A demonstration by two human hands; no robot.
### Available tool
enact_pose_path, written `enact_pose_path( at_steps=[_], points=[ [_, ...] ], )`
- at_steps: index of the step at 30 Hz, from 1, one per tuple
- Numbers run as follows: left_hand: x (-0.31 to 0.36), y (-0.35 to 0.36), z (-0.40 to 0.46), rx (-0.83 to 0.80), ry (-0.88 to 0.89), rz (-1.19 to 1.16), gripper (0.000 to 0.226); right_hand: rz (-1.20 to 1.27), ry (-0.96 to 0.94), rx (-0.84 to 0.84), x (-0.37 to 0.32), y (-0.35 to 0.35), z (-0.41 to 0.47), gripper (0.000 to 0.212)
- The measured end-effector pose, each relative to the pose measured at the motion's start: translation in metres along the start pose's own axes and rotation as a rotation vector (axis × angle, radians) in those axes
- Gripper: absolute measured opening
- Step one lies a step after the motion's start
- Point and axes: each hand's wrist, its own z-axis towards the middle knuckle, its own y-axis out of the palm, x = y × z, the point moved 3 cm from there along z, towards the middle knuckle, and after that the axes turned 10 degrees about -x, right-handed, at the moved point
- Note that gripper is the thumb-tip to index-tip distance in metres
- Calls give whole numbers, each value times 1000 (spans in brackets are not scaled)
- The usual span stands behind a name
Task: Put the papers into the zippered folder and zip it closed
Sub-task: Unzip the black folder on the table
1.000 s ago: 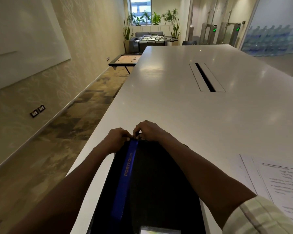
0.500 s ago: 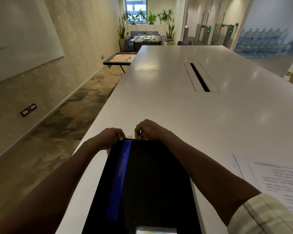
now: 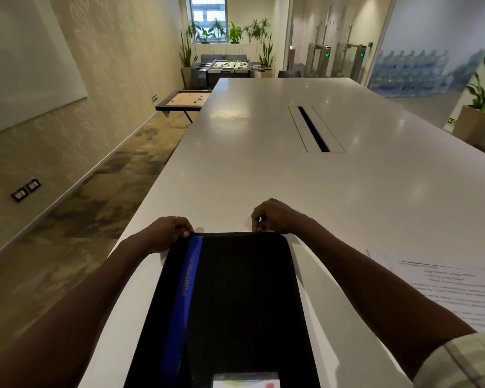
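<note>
Flat on the table (image 3: pixel 235 169), soft-cased zippered folder (image 3: pixel 235 298) pinched at its far edge by left hand (image 3: pixel 167 232) and right hand (image 3: pixel 277 217); light, floppy papers (image 3: pixel 454 287) best gathered by their edges.

A single wide-angle view comes from the person's head, looking forward and down along a long white desk (image 3: pixel 263 169). It sits close over the near end, where both forearms reach in from the bottom corners and the hands show just below mid-frame: left hand (image 3: pixel 170 231), right hand (image 3: pixel 275 217). Farther up, the view runs the desk's whole length to the window (image 3: pixel 209 15) at the far wall. Straight edges bow toward the frame borders.
</note>
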Motion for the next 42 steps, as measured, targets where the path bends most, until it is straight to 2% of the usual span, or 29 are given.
enact_pose_path(
  at_steps=[6, 15, 19, 23, 29, 32, 37, 42],
  points=[
    [-1, 0, 0, 7, -3, 15, 20, 24, 35, 73, 30, -6, -35, 22],
    [-6, 3, -1, 40, -23, 19, 19, 133, 42, 234, 39, 9, -75, 15],
    [0, -1, -1, -13, -43, 53, 22, 104, 70, 271, 37, 18, -83, 11],
    [36, -2, 7, -129, 53, 85, 33, 123, 106, 278, 35, 21, -88, 9],
    [126, 34, 34, -151, 229, 17, 25, 143, 199, 349, 30, 30, -92, 8],
    [156, 54, 45, -153, 251, 9, 28, 145, 231, 374, 27, 33, -96, 11],
    [159, 67, 55, -71, 204, -101, 19, 39, 262, 392, 20, 35, -106, 16],
    [158, 66, 57, -72, 214, -76, 20, -72, 247, 413, 12, 43, -126, 14]
  ],
)
